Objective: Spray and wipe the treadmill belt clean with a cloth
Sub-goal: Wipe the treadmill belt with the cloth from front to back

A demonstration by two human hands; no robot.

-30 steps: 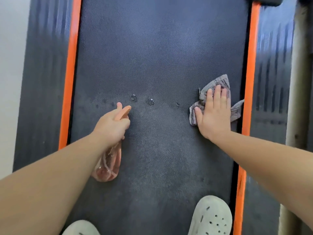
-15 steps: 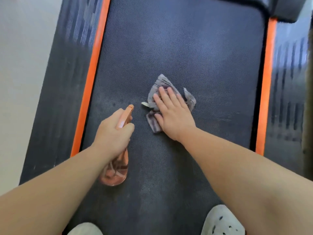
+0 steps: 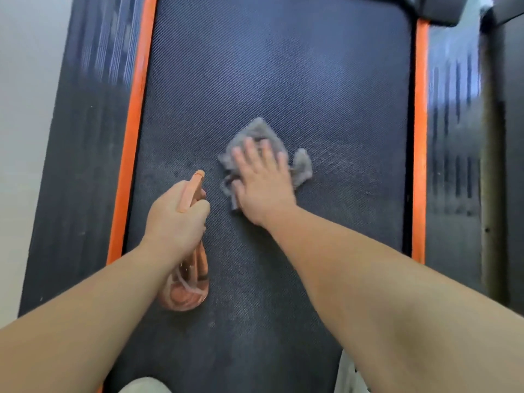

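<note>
1. treadmill belt [image 3: 283,66] is pressed through a crumpled grey cloth [image 3: 255,131] by the right hand [image 3: 263,182]. its fingers are laid flat and straight on top of the cloth, and nothing is clasped by them.
2. the cloth is spread near the middle of the belt's width. its edges are seen beyond the fingertips and to the right of the hand.
3. a translucent orange spray bottle [image 3: 187,287] is clasped by the left hand [image 3: 175,219], with the fingers curled round its neck. its nozzle [image 3: 195,180] is pointed forward, just left of the cloth.
4. the bottle's body is held below the wrist, over the left part of the belt.
5. darker, damp-looking patches are seen on the belt around the cloth.
6. the belt is bordered by an orange strip on the left [image 3: 133,137] and another on the right [image 3: 421,137], with dark ribbed side rails [image 3: 85,165] beyond them.
7. a pale shoe [image 3: 144,385] is cut off by the bottom edge.
</note>
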